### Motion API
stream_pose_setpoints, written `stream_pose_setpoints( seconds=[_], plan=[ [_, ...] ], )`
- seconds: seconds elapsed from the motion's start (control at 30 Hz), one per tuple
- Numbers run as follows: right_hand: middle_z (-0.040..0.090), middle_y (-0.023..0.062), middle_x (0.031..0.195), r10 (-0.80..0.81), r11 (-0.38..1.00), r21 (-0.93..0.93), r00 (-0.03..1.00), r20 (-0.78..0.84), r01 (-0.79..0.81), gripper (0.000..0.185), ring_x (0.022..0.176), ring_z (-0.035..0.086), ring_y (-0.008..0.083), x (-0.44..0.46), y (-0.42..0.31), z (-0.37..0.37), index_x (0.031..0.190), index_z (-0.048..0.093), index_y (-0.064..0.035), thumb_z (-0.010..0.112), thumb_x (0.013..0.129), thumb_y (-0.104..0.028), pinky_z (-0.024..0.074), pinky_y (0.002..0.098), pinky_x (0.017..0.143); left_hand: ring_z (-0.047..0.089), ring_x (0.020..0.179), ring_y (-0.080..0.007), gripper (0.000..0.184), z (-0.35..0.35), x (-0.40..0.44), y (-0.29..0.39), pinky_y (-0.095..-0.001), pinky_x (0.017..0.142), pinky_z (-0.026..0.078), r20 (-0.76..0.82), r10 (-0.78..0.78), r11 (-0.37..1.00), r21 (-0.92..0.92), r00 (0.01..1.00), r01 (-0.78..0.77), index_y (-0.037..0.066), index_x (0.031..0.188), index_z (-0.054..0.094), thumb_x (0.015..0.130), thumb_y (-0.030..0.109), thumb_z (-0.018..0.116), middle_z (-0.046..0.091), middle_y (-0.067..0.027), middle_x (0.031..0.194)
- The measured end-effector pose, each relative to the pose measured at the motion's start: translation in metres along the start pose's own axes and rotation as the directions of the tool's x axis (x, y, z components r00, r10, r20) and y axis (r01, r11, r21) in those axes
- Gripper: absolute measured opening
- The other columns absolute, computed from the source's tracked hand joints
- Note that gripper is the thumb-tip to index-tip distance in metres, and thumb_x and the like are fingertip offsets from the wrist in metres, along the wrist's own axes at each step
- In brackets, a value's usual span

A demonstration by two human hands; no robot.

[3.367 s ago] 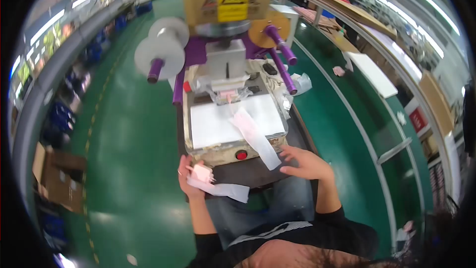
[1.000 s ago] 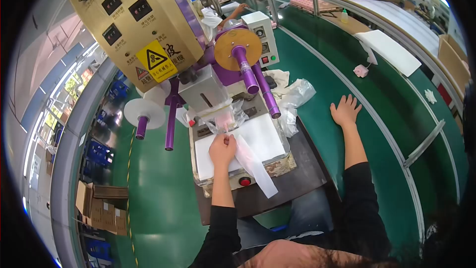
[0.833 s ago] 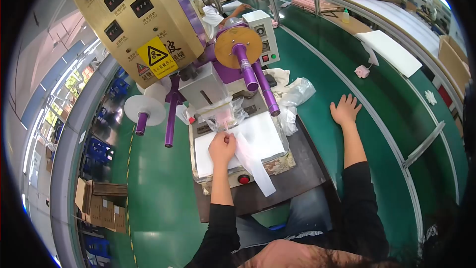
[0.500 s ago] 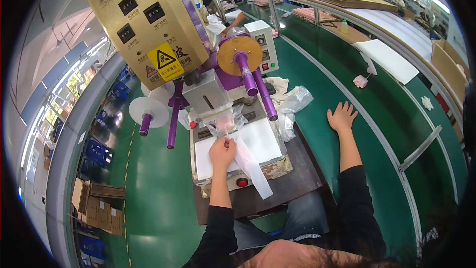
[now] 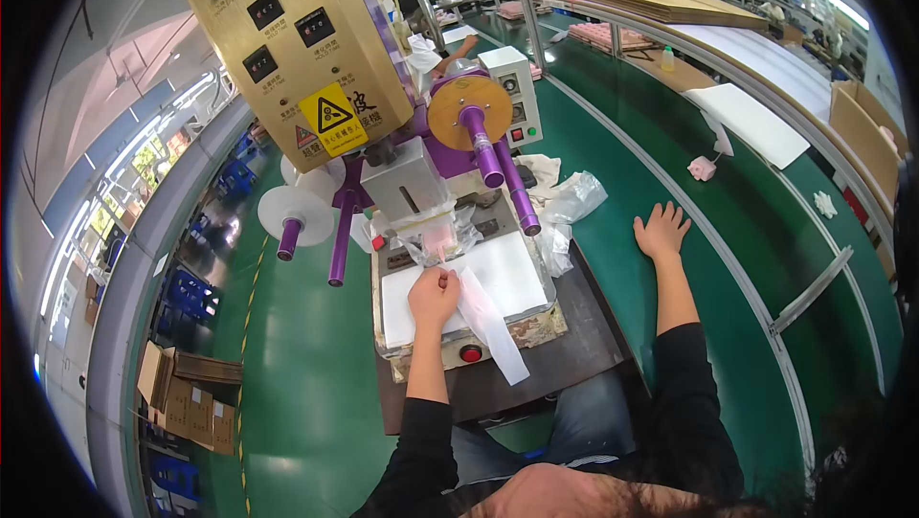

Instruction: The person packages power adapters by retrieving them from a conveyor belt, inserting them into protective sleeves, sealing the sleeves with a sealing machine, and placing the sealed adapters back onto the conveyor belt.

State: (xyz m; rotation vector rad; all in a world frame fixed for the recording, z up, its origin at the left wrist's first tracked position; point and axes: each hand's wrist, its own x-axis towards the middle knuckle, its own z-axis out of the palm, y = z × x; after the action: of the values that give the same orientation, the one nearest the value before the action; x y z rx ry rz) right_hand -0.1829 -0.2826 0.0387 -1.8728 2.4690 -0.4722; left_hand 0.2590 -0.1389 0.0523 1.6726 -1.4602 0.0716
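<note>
My left hand is closed in a pinch just in front of the press head. Its fingertips are at the upper end of a soft white strip, which trails down over the machine's front edge. Beyond the fingertips, a pinkish piece lies under the metal press head, partly covered by clear plastic film. A white sheet covers the machine bed below the hand. Palm down with fingers spread, my right hand rests on the green conveyor belt, holding nothing.
A gold control box overhangs the bed, with purple rods and reels below. A red button sits on the machine's front. Crumpled plastic bags lie beside it. A small pink item is on the belt. Another person's arm shows farther back.
The camera view has shifted slightly, so the machine appears a little farther right. Both hands keep their places, the left in its pinch and the right flat on the belt.
</note>
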Motion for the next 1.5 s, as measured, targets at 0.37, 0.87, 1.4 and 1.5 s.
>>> stream_pose_setpoints(
  seconds=[0.37,0.87,1.4,1.5],
  plan=[
    [0.033,0.0249,0.159,-0.011,1.000,-0.023,1.000,-0.006,0.011,0.074,0.149,0.025,0.0463,0.003,0.001,0.005,0.149,0.043,0.0011,0.052,0.096,-0.049,0.0154,0.0670,0.119,0.065,0.064,-0.0270,0.022,0.000,0.000,0.000,-0.0379,0.061,0.051,-0.024,0.003,1.000,-0.023,1.000,-0.004,0.004,0.081,0.068,0.085,0.025,0.072,0.067,-0.0109,0.072],
    [0.033,0.0252,0.159,-0.008,0.999,-0.045,1.000,-0.012,0.007,0.074,0.148,0.026,0.0474,0.004,0.002,0.007,0.149,0.043,0.0010,0.051,0.096,-0.050,0.0163,0.0677,0.118,0.065,0.065,-0.0272,0.019,0.002,0.000,-0.004,-0.0378,0.060,0.052,-0.032,0.023,1.000,-0.009,0.999,-0.024,0.006,0.077,0.069,0.084,0.023,0.072,0.067,-0.0088,0.073],
    [0.031,0.0243,0.161,0.005,0.999,-0.034,1.000,0.021,-0.004,0.073,0.149,0.025,0.0458,0.001,-0.001,-0.001,0.151,0.041,0.0002,0.051,0.097,-0.049,0.0147,0.0658,0.120,0.064,0.065,-0.0283,0.020,0.001,0.000,-0.004,-0.0379,0.061,0.050,-0.025,0.051,0.998,-0.026,0.998,-0.052,0.003,0.080,0.072,0.085,0.022,0.072,0.066,-0.0108,0.075],
    [0.035,0.0240,0.159,-0.001,1.000,-0.031,0.999,-0.034,0.000,0.072,0.148,0.028,0.0453,0.004,0.000,0.008,0.147,0.045,-0.0002,0.053,0.095,-0.049,0.0169,0.0661,0.119,0.064,0.065,-0.0287,0.020,0.001,0.000,-0.003,-0.0377,0.061,0.050,-0.024,0.053,0.998,-0.026,0.998,-0.053,0.003,0.079,0.072,0.085,0.022,0.071,0.067,-0.0108,0.075]
  ],
)
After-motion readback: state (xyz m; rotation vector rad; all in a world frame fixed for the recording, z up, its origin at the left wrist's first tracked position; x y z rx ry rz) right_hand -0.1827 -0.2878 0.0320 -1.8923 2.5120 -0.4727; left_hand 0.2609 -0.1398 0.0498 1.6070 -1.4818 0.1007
